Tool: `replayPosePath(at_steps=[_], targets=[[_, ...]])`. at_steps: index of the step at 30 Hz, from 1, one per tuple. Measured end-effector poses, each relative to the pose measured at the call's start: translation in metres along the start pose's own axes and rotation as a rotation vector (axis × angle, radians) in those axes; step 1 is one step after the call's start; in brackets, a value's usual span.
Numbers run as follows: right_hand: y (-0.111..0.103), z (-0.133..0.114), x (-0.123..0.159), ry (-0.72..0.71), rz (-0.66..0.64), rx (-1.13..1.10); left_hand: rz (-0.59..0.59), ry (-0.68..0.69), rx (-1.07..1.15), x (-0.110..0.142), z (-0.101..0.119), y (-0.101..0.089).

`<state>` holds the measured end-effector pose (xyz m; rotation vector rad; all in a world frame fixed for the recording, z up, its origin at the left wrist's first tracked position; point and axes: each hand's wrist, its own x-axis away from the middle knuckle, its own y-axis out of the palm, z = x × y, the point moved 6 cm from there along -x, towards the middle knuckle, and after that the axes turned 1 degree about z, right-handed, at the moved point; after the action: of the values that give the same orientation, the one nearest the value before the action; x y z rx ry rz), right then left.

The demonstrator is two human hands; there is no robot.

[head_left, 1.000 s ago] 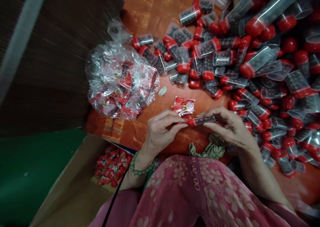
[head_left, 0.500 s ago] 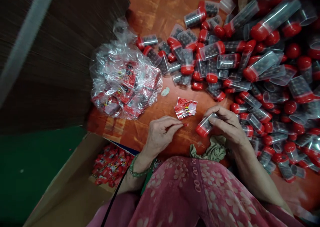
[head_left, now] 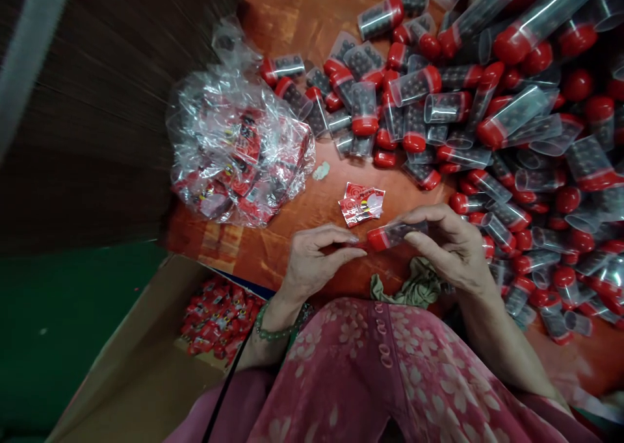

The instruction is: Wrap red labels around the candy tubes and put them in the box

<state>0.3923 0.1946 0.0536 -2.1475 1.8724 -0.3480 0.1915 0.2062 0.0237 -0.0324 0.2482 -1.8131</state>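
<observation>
"How do the hands stand?"

"The right hand (head_left: 446,248) grips a clear plastic tube of dark beads with a rounded red end (head_left: 392,236); the left hand (head_left: 314,262) pinches a thin red piece (head_left: 359,244)."

"The tube's lie?"

"Lengthwise between both hands, red end leftward, just beside the left fingertips; contact, I can't tell."

"Beyond?"

"Glossy red printed packets (head_left: 361,206) on the orange-brown tabletop (head_left: 268,256), under dim light."

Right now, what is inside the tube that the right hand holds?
Small dark balls show through the clear wall of the tube. Its red end looks opaque, hiding anything within, and the right hand covers part of the other end.
</observation>
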Motion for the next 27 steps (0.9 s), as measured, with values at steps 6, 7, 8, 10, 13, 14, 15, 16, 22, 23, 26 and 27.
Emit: replayPosePath(at_steps=[6, 7, 8, 10, 13, 14, 15, 16, 22, 23, 26, 27], targets=[[0.002, -0.014, -0.002, -0.097, -0.250, 0.167, -0.090, -0.026, -0.001, 0.003, -0.005, 0.005], [0.003, -0.016, -0.003, -0.100, -0.297, 0.187, -0.103, -0.029, -0.009, 0.004, -0.006, 0.006], [0.004, -0.018, -0.004, -0.102, -0.345, 0.205, -0.117, -0.030, -0.017, 0.004, -0.006, 0.007], [0.008, -0.021, -0.007, -0.105, -0.437, 0.228, -0.155, -0.037, -0.039, 0.005, -0.007, 0.009], [0.014, -0.024, -0.012, -0.115, -0.514, 0.206, -0.245, -0.056, -0.054, 0.006, -0.008, 0.015], [0.015, -0.025, -0.015, -0.116, -0.518, 0.178, -0.278, -0.067, -0.053, 0.006, -0.009, 0.017], [0.015, -0.025, -0.017, -0.109, -0.515, 0.146, -0.307, -0.078, -0.048, 0.006, -0.010, 0.018], [0.015, -0.024, -0.019, -0.098, -0.505, 0.114, -0.329, -0.090, -0.041, 0.006, -0.010, 0.019], [0.017, -0.019, -0.023, -0.054, -0.477, 0.060, -0.405, -0.190, 0.005, 0.006, -0.016, 0.021], [0.018, -0.019, -0.022, -0.051, -0.475, 0.067, -0.417, -0.214, 0.016, 0.007, -0.017, 0.022], [0.020, -0.015, -0.022, -0.022, -0.454, 0.067, -0.420, -0.280, 0.063, 0.008, -0.021, 0.023], [0.021, -0.013, -0.021, -0.001, -0.455, 0.051, -0.420, -0.302, 0.081, 0.008, -0.022, 0.024]])
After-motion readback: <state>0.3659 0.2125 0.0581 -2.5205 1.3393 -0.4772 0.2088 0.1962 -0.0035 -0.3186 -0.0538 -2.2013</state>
